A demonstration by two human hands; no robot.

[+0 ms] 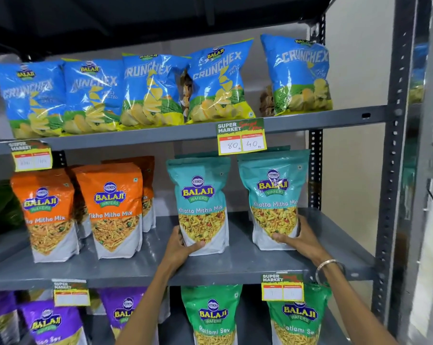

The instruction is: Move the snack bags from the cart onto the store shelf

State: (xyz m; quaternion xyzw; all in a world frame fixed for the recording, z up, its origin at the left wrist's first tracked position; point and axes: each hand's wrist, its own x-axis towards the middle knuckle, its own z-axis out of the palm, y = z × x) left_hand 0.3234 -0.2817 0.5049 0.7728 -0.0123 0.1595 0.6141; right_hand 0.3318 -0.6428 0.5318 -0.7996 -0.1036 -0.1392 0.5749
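Note:
Two teal Khatta Mitha Mix bags stand upright on the grey middle shelf (pixel 160 265). My left hand (pixel 183 247) grips the bottom of the left teal bag (pixel 200 195). My right hand (pixel 297 239) holds the lower right corner of the right teal bag (pixel 274 192); a metal bangle is on that wrist. Both bags rest on the shelf board near its front right part. More teal bags seem to stand behind them. The cart is out of view.
Orange Tikha Mitha Mix bags (pixel 113 207) stand to the left on the same shelf. Blue Crunchex bags (pixel 218 80) fill the shelf above; purple bags (pixel 48 322) and green Ratlami Sev bags (pixel 211 317) sit below. Price tags (pixel 241 136) hang on the shelf edges. A grey upright post (pixel 394 145) bounds the right.

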